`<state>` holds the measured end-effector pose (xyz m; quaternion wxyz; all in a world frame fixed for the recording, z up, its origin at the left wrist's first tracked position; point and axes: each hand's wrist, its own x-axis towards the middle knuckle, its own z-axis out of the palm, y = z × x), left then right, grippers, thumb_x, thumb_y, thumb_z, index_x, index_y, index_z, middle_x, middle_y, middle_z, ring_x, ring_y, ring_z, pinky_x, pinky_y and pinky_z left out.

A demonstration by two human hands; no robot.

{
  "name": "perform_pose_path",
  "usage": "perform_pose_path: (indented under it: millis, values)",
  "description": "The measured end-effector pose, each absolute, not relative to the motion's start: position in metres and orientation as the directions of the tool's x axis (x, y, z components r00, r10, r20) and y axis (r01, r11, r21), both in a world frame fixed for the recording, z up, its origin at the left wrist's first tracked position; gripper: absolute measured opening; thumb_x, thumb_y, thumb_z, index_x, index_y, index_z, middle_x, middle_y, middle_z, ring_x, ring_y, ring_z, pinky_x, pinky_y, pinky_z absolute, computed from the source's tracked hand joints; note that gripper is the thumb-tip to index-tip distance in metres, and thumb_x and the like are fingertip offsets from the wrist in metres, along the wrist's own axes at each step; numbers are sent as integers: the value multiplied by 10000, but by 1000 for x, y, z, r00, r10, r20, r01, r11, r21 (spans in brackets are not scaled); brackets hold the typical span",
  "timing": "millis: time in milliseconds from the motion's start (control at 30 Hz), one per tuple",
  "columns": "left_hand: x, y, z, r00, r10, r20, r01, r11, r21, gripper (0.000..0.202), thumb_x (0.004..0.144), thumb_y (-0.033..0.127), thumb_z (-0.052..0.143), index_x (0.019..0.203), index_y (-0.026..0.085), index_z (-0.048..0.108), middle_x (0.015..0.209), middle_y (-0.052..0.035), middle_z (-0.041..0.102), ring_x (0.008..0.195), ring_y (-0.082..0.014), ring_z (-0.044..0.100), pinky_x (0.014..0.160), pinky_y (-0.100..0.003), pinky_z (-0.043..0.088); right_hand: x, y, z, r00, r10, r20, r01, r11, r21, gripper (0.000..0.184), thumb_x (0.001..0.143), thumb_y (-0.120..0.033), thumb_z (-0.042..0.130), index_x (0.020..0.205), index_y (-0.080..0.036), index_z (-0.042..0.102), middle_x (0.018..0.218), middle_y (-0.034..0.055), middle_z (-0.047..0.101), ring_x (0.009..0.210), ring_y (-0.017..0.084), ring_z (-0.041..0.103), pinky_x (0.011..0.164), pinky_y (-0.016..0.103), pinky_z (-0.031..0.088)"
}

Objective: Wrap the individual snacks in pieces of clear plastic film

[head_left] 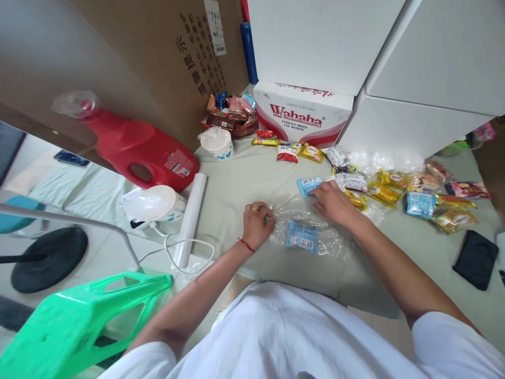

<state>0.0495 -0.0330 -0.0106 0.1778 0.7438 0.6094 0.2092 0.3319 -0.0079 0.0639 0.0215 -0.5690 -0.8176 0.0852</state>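
Observation:
My left hand [258, 223], a red string round its wrist, is closed at the left edge of a clear plastic bag [276, 223] and pinches it. The bag lies spread on the cloth, with a light-blue snack packet [302, 237] in its middle; I cannot tell whether that packet is inside or under the film. Above the bag's far edge, my right hand [333, 200] has its fingers closed on the lower right side of a second light-blue snack packet [309, 185]. Its fingertips are partly hidden.
Several yellow snack packets [384, 193] and a pile of clear plastic [379, 162] lie to the right, near a black pouch [475, 259]. A Wahaha box [303, 116] stands behind. On the left are a red jug [138, 152], paper cups [216, 145], a white roll [191, 221] and a green stool [87, 316].

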Motion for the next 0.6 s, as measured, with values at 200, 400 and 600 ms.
perform_pose_path:
  millis: [200, 400, 600]
  values:
    - [56, -33, -12, 128, 988, 88, 875, -154, 459, 429, 791, 420, 764, 1152, 203, 683, 1553, -172, 459, 1532, -439, 259, 1199, -641, 303, 296, 24, 34, -346, 935, -74, 938, 343, -54, 251, 896, -339, 702, 1074, -173, 765, 1197, 205, 601, 1162, 374, 428, 927, 486, 414]
    - [52, -32, -11, 239, 965, 105, 788, -256, 559, 104, 832, 267, 684, 767, 199, 640, 1302, -117, 650, 1357, -345, 492, 1085, -508, 437, 301, 21, 45, -424, 905, -18, 892, 414, -178, 133, 919, -205, 611, 880, -204, 739, 1325, 118, 601, 1311, 351, 384, 1077, 507, 314]
    - [54, -33, -11, 288, 955, 75, 734, -271, 623, 156, 885, 235, 577, 732, 211, 558, 775, -43, 626, 824, -215, 587, 815, -358, 458, 301, -23, 80, -537, 840, -79, 823, 501, -268, 239, 1050, -262, 433, 1033, -183, 658, 965, 87, 674, 908, 218, 586, 788, 309, 411]
